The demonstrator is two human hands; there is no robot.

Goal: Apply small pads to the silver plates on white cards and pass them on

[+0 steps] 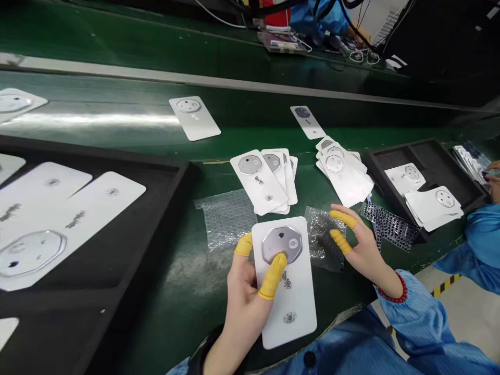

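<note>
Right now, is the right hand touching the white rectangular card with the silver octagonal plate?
Apart: the head view shows the right hand, its yellow finger cots clear of the white rectangular card.

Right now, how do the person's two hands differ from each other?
The left hand grips a white panel with a thumb across its silver plate, while the right hand holds nothing, its fingers spread beside the panel. The right wrist wears a red bead bracelet; no such bracelet shows on the left wrist. Both hands share yellow finger cots on two fingers.
</note>
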